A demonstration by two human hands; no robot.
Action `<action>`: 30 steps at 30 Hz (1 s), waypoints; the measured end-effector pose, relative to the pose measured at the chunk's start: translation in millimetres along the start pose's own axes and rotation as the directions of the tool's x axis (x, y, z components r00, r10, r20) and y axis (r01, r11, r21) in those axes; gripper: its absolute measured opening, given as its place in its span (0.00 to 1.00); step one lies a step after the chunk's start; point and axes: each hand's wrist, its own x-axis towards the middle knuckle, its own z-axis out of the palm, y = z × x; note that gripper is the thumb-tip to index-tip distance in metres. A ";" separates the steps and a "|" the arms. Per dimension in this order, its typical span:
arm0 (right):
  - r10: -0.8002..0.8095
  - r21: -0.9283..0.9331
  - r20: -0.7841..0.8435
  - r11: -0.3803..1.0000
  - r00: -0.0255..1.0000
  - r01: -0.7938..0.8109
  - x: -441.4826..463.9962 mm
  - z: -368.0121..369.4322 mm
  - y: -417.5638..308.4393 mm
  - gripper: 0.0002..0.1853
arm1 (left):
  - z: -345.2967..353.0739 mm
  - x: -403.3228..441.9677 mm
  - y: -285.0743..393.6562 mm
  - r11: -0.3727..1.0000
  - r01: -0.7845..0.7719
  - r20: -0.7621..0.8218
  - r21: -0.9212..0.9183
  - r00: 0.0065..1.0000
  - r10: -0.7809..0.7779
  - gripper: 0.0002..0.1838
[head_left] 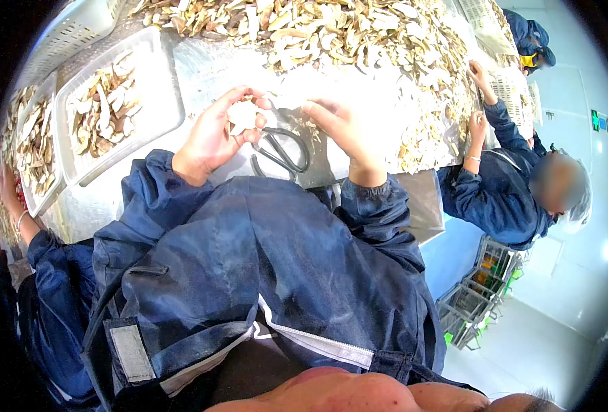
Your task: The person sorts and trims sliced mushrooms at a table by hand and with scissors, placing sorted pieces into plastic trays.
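Several pale mushroom slices (241, 115) lie in my left hand (215, 134), its fingers curled round them above the metal table (201, 69). To the right, my right hand (342, 127) is held over the table with thumb and forefinger close together; glare hides whether anything is between them. Black-handled scissors (287, 151) rest on the table between my hands, near the front edge. A big heap of sliced mushrooms (359, 34) spreads beyond both hands and to the right.
A clear plastic tray (173, 93) with mushroom slices sits at left, beside another filled tray (33, 202). White baskets (88, 24) stand at the back left. A co-worker (503, 178) reaches over the table at right; another person's hand (9, 192) is at far left.
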 end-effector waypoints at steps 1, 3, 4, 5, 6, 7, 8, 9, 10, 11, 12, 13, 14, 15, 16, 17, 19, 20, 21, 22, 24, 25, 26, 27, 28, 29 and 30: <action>0.047 0.082 0.016 0.995 0.999 -0.048 -1.7 -1.0 -3.2 0.13 | 0.5 0.3 -0.6 1.000 0.004 -0.002 0.002 1.000 -0.004 0.17; 0.031 0.151 0.069 0.988 0.997 -0.041 -0.7 -1.3 -5.5 0.13 | 0.5 -0.3 -0.3 1.000 0.005 -0.007 0.005 1.000 -0.005 0.17; 0.020 0.185 0.097 0.982 0.995 -0.038 0.0 -0.1 -8.7 0.13 | 0.1 -0.6 -0.1 1.000 0.003 -0.016 0.019 1.000 -0.002 0.17; -0.001 0.198 0.097 0.980 0.995 -0.018 -2.0 2.3 -13.1 0.13 | 0.0 -0.3 -0.2 0.999 0.001 -0.025 0.033 1.000 0.000 0.18; -0.022 0.212 0.095 0.977 0.995 0.001 -7.6 8.1 -25.2 0.12 | 0.6 0.3 -0.7 0.999 0.000 -0.032 0.047 0.999 0.001 0.19; -0.041 0.226 0.092 0.974 0.995 0.019 -10.1 13.3 -35.3 0.12 | 5.1 0.3 -0.7 1.000 0.010 -0.037 0.015 0.999 -0.010 0.20; -0.076 0.251 0.110 0.967 0.991 0.046 -9.2 18.2 -42.3 0.12 | 12.6 -0.6 -0.6 1.000 0.022 -0.041 -0.018 0.999 -0.023 0.22; -0.111 0.277 0.127 0.958 0.986 0.072 -8.2 23.9 -48.4 0.11 | 16.6 -1.2 -0.6 0.998 0.034 -0.045 -0.050 0.998 -0.036 0.23; -0.148 0.303 0.143 0.948 0.979 0.099 -7.2 28.7 -51.1 0.11 | 16.2 -1.1 -0.6 0.999 0.029 -0.033 -0.046 0.999 -0.030 0.24; -0.186 0.114 0.036 0.977 0.982 0.181 -0.2 30.3 -46.2 0.10 | 14.9 -0.7 -0.3 0.999 0.022 -0.020 -0.043 1.000 -0.023 0.25; -0.244 -0.087 -0.063 0.967 0.968 0.239 13.7 29.5 -36.1 0.10 | 13.3 0.2 0.7 0.999 0.013 -0.005 -0.039 1.000 -0.014 0.26; -0.318 -0.291 -0.147 0.919 0.937 0.266 25.0 29.7 -28.2 0.10 | 7.6 1.7 0.7 0.998 0.000 0.018 -0.067 1.000 0.002 0.26; -0.394 -0.364 -0.173 0.877 0.902 0.313 31.6 33.7 -20.6 0.08 | -1.2 3.5 -0.7 0.995 -0.012 0.041 -0.096 0.999 0.016 0.26; -0.455 -0.458 -0.150 0.819 0.878 0.347 36.5 38.0 -13.7 0.08 | -5.8 5.0 -1.0 0.992 -0.023 0.063 -0.125 0.998 0.031 0.26; -0.511 -0.543 -0.118 0.751 0.851 0.375 40.6 43.0 -6.3 0.08 | -5.6 5.2 -0.4 0.992 -0.035 0.073 -0.123 0.996 0.044 0.28; -0.561 -0.620 -0.080 0.675 0.824 0.400 42.7 46.6 0.1 0.08 | -4.2 4.2 0.2 0.990 -0.039 0.069 -0.135 0.996 0.048 0.28; -0.502 -0.606 -0.093 0.714 0.860 0.351 41.3 50.1 7.6 0.07 | -0.5 2.0 2.6 0.986 -0.050 0.058 -0.158 0.997 0.059 0.29; -0.468 -0.584 -0.113 0.745 0.877 0.322 39.1 48.8 11.3 0.07 | -0.5 1.5 3.6 0.988 -0.071 0.054 -0.137 0.995 0.079 0.29; -0.431 -0.562 -0.136 0.775 0.892 0.289 36.3 46.0 13.0 0.07 | -0.3 1.4 3.8 0.989 -0.089 0.052 -0.117 0.994 0.096 0.30; -0.397 -0.543 -0.167 0.801 0.902 0.252 34.4 40.6 13.4 0.07 | 0.2 2.4 3.3 0.990 -0.106 0.053 -0.097 0.992 0.111 0.30; -0.326 -0.502 -0.231 0.847 0.917 0.175 29.9 28.8 12.6 0.08 | -1.6 4.8 0.4 0.990 -0.109 0.010 -0.088 0.994 0.110 0.31; -0.237 -0.356 -0.238 0.924 0.942 0.143 25.0 26.8 3.1 0.09 | -2.1 5.4 -1.4 0.991 -0.110 -0.012 -0.083 0.994 0.109 0.31; -0.147 -0.200 -0.230 0.975 0.962 0.102 19.2 25.5 -9.1 0.10 | -0.4 5.2 -2.0 0.991 -0.093 -0.025 -0.094 0.996 0.091 0.31; -0.060 -0.039 -0.207 0.998 0.977 0.054 13.8 25.3 -23.4 0.11 | 3.4 4.5 -1.6 0.992 -0.076 -0.037 -0.104 0.997 0.073 0.31; -0.024 0.033 -0.125 0.999 0.992 0.028 10.1 25.3 -34.5 0.14 | 7.4 3.6 -0.9 0.992 -0.062 -0.049 -0.113 0.997 0.057 0.31; -0.122 -0.020 -0.122 0.993 0.985 0.120 11.5 26.2 -35.7 0.14 | 11.8 2.6 0.0 0.992 -0.057 -0.051 -0.111 0.997 0.051 0.31; -0.220 -0.071 -0.114 0.975 0.969 0.213 16.5 28.6 -36.9 0.14 | 16.6 1.2 1.6 0.993 -0.053 -0.053 -0.108 0.997 0.047 0.31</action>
